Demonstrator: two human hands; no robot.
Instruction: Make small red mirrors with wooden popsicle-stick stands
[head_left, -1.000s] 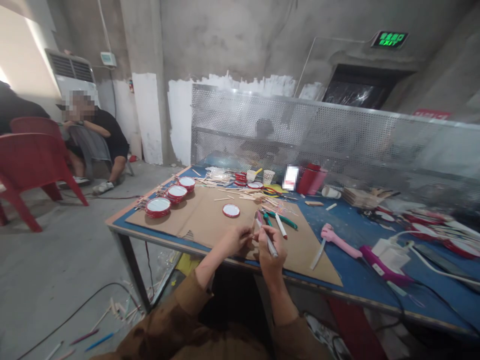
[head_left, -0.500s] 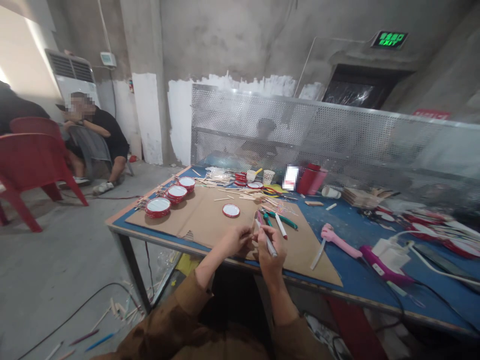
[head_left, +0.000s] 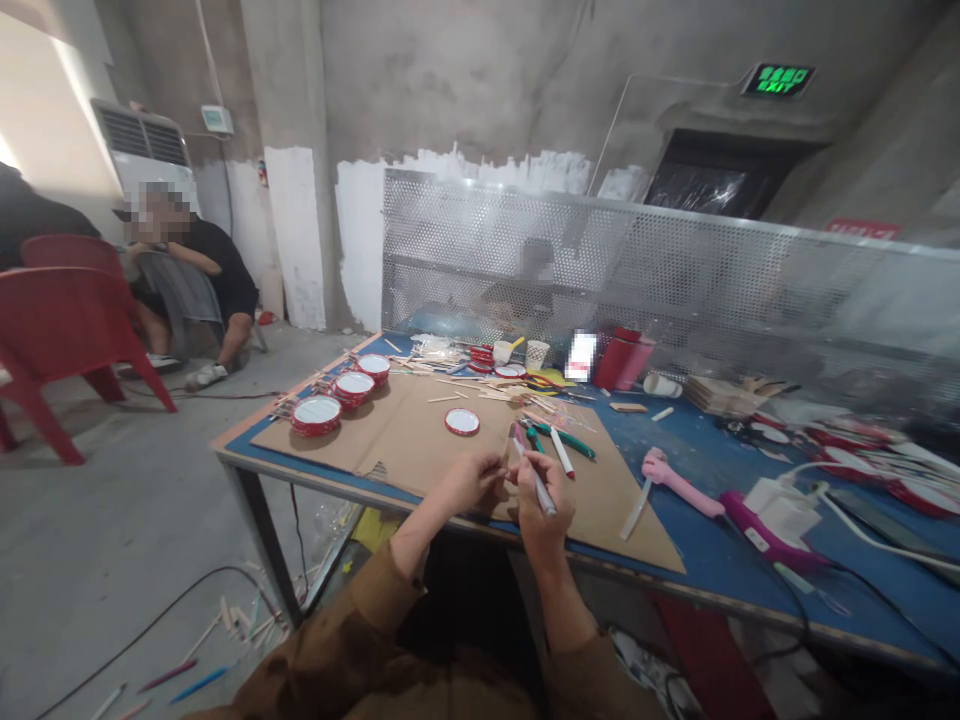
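Observation:
My right hand (head_left: 536,522) is closed around a pale marker pen (head_left: 543,494), its tip end pointing up and away toward my left hand. My left hand (head_left: 476,482) is pinched close beside it over the front of the cardboard sheet (head_left: 405,430). What its fingertips hold is too small and blurred to make out. Just beyond the hands lie a white marker with a red end (head_left: 562,455) and a green-handled tool (head_left: 576,445). A small red-rimmed drum piece (head_left: 462,421) with a white face lies flat ahead of my left hand.
Red-rimmed drums (head_left: 315,416) line the table's left side. Thin wooden sticks (head_left: 525,397), paper cups (head_left: 537,353) and a lit phone (head_left: 580,355) are toward the back. On the right are a pink tool (head_left: 682,485) and a purple power strip (head_left: 772,535) with cables.
My right hand and the marker have shifted very slightly. My left hand and the things on the table look the same.

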